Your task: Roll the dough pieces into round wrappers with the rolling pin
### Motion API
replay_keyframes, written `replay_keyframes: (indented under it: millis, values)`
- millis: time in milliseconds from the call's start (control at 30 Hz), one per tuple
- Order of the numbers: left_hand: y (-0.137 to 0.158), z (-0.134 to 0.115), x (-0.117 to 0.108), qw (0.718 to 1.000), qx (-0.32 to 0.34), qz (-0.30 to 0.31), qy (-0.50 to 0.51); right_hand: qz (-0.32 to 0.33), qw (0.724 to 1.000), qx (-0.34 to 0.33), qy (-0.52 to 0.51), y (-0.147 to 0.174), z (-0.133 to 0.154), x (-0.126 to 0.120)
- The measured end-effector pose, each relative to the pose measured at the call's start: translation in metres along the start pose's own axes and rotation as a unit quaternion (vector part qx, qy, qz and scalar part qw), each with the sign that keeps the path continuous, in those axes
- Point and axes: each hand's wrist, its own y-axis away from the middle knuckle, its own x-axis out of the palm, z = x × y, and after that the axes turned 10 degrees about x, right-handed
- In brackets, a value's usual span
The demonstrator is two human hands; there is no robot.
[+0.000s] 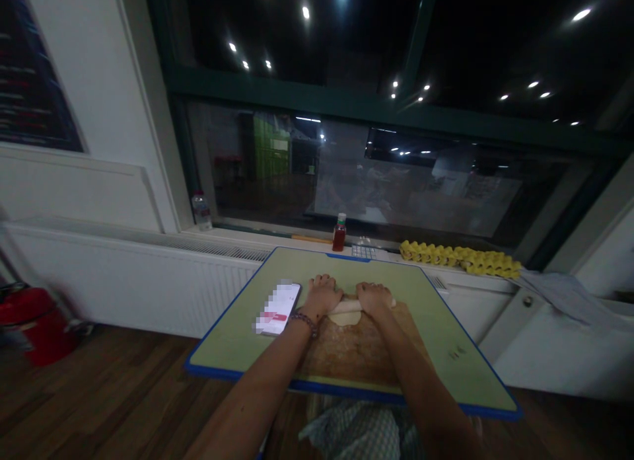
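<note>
A pale rolling pin [347,306] lies across a flat piece of dough [345,318] on a wooden board [354,357]. My left hand [323,295], with a beaded bracelet at the wrist, is over the pin's left end. Over its right part is my right hand [375,297], fingers curled forward. The dough shows between my hands and just below the pin; its far side is partly hidden. Left of my left hand rests a phone [284,308] with a lit screen, partly blurred out.
The board sits on a pale green table [238,341] with a blue rim. Along the windowsill stand a bottle of red liquid [339,234], a clear plastic bottle [202,212] and yellow egg trays [458,256]. A red fire extinguisher [37,324] is at floor level, far left.
</note>
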Motion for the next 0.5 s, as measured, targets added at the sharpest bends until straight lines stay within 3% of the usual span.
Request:
replay_keyframes:
  millis: [167, 500]
  values:
    - [0.004, -0.004, -0.003, 0.998, 0.021, -0.044, -0.030, -0.007, 1.000, 0.000, -0.002, -0.002, 0.000, 0.003]
    - [0.001, -0.004, -0.008, 0.999, 0.008, -0.038, -0.019, -0.027, 0.999, -0.007, -0.015, -0.008, -0.003, 0.015]
